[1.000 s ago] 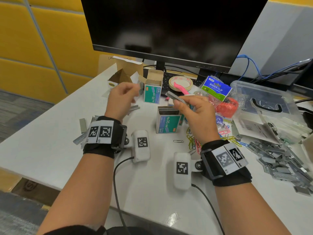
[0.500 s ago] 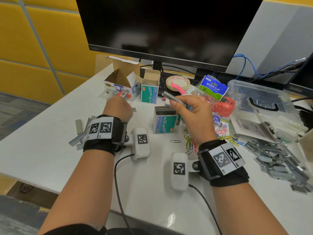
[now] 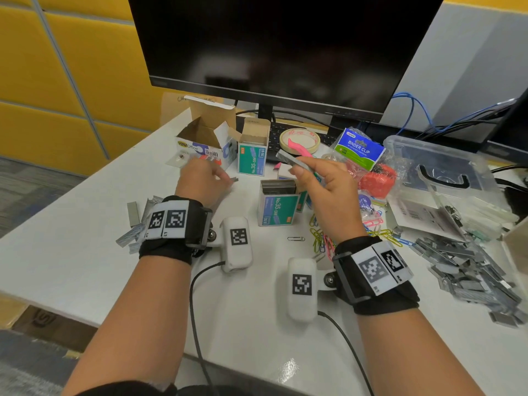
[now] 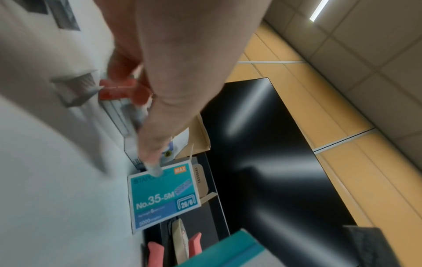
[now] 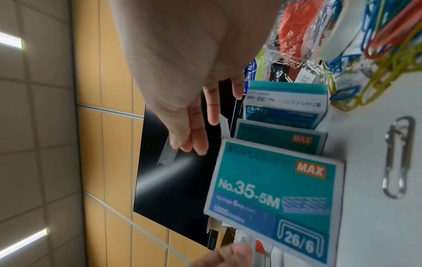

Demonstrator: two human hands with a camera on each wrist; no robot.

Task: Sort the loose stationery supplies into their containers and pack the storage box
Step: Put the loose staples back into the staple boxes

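Note:
My right hand (image 3: pixel 298 167) pinches a grey staple strip (image 3: pixel 290 159) between thumb and fingers, raised just above the open teal staple box (image 3: pixel 275 207), whose top shows packed strips. The right wrist view shows the same strip (image 5: pixel 167 153) at my fingertips (image 5: pixel 198 146) beside that staple box (image 5: pixel 274 195). My left hand (image 3: pixel 217 178) is down on the table with loose fingers, holding nothing I can see, its tips next to a short staple strip (image 3: pixel 235 180). A second open staple box (image 3: pixel 253 158) stands behind it. The clear storage box (image 3: pixel 445 170) is at the right.
An open cardboard office box (image 3: pixel 205 138), a tape roll (image 3: pixel 300 140) and a binder clip bag (image 3: pixel 360 148) line the back under the monitor (image 3: pixel 274 44). Coloured paper clips (image 3: pixel 323 240) lie at centre right. Loose staple strips are heaped at the right (image 3: pixel 471 267) and left (image 3: pixel 134 221).
My left hand has come down from in front of the office box to the table surface. The right hand keeps its staple strip over the open box, almost still.

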